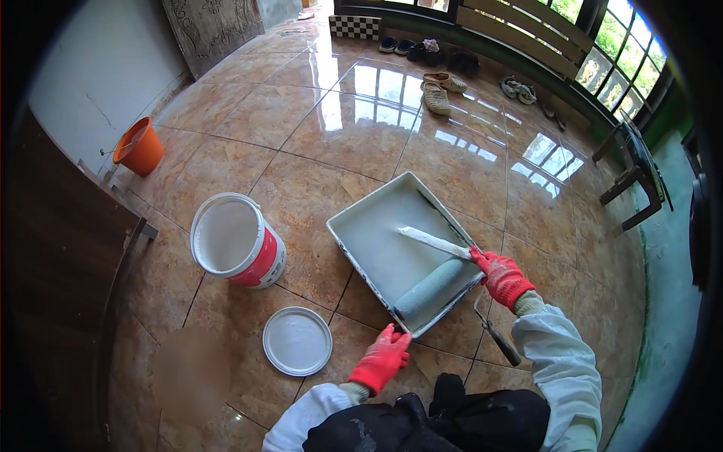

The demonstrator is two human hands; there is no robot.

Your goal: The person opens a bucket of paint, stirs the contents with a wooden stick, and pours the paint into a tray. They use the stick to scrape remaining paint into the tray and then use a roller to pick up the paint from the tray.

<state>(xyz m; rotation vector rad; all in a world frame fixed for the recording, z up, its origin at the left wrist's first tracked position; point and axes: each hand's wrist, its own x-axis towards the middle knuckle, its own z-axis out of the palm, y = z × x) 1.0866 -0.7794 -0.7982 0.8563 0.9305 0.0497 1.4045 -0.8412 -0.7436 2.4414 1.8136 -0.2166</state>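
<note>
- An orange pot [143, 154] is set on the floor [226, 162] by the white wall [98, 68].
- A big wooden board [213, 32] is covered in carved swirls.
- A checkered black and white block [355, 28] is seen at the far side.
- Dark shoes [388, 45] are lined up next to it.
- Tan clogs [436, 99] are left nearer, one beside the other.
- Wooden slats [520, 42] are seen by the window [611, 41].
- Window light is mirrored in the shiny brown tiles.
- A dark wooden seat [636, 173] is placed near the green wall [669, 143].
</note>
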